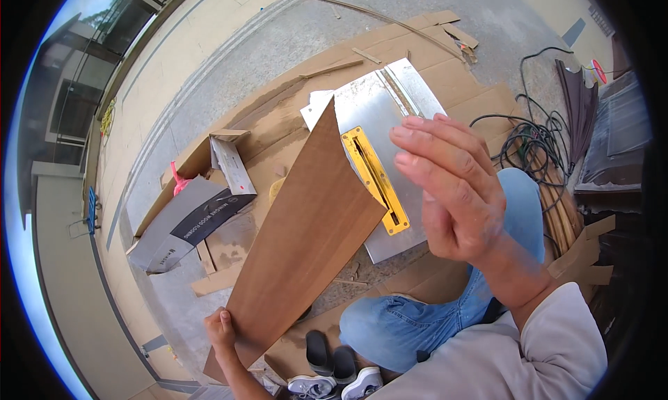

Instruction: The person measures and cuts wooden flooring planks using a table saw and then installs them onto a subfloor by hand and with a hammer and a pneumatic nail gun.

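Here, brown plank, lower left edge in left grip

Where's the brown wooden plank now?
Head view, left of centre: the brown wooden plank slants from the left hand, its far end partly overlapping the yellow slotted plate.

Bright, soft daylight, pale sheen on metal tabletop, bowed edges (fisheye), dark corners
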